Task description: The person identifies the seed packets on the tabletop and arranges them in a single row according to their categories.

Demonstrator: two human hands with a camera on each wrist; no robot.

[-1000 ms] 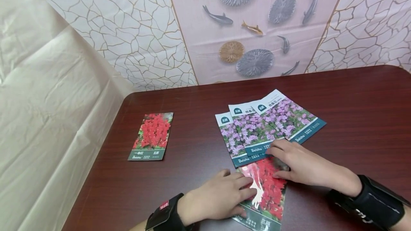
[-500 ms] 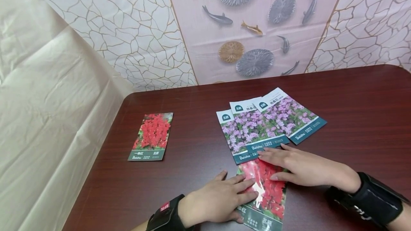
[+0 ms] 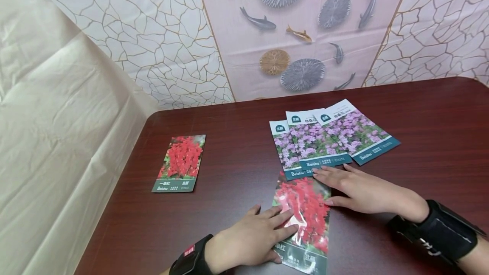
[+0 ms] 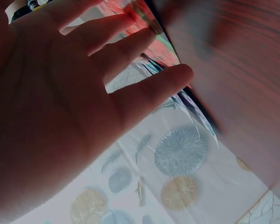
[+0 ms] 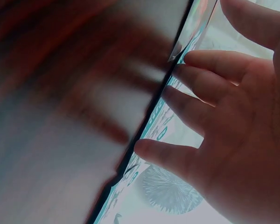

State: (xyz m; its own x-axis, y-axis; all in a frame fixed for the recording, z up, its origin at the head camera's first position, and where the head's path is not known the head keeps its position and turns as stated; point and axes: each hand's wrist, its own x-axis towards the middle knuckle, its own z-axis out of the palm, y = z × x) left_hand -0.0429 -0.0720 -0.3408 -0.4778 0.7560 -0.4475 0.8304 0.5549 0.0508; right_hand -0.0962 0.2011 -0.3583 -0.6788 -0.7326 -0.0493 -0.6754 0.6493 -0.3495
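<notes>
A patterned cloth (image 3: 244, 54) hangs behind the dark reddish table (image 3: 233, 147). On the table, three overlapping purple-flower packets (image 3: 315, 141) fan out just beyond the right hand (image 3: 361, 190). Nearer the person, a red-flower packet (image 3: 307, 220) lies between the two hands, its far edge partly covered by the lowest purple one. A second red packet (image 3: 179, 160) lies well apart, to the left.

Both hands are unclenched and grasp nothing. The left hand (image 3: 252, 239) lies flat with spread fingers over the near left part of the red-flower packet. The right hand's fingers are extended; their tips meet the near edge of the purple-flower packets, and its thumb is at the right edge of the red-flower packet. A black wristband (image 3: 439, 234) wraps the right wrist.

Compared with half a second ago, the purple-flower packets sit farther from the person and more to the right, keeping their fan. The red-flower packet and left hand have shifted a little left. The second red packet stays put.
</notes>
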